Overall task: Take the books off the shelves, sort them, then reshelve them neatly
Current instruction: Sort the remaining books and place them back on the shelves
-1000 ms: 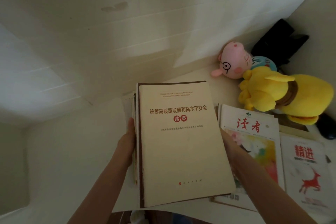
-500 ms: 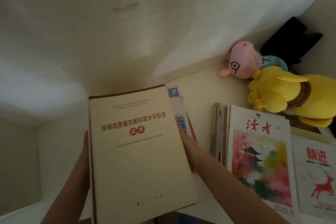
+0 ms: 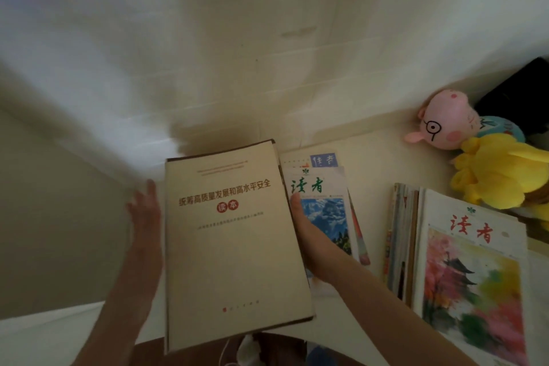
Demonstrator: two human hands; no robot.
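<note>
Cream paperback book (image 3: 234, 241) with a red printed title lies face up between both hands. The left hand (image 3: 145, 217), fingers straight and spread, sits just beside its left edge. The right hand (image 3: 312, 241) lays its thumb along the right edge; its fingers are hidden, so I cannot tell whether it grips. Under that hand lies a blue mountain-cover magazine (image 3: 323, 187) on the white surface (image 3: 377, 157); farther right are a magazine stack (image 3: 469, 261) and a pink pig plush toy (image 3: 445, 122).

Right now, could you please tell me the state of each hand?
Left hand: open, fingers straight, beside the cream book.
Right hand: against the book's right edge, fingers hidden; cannot tell.
</note>
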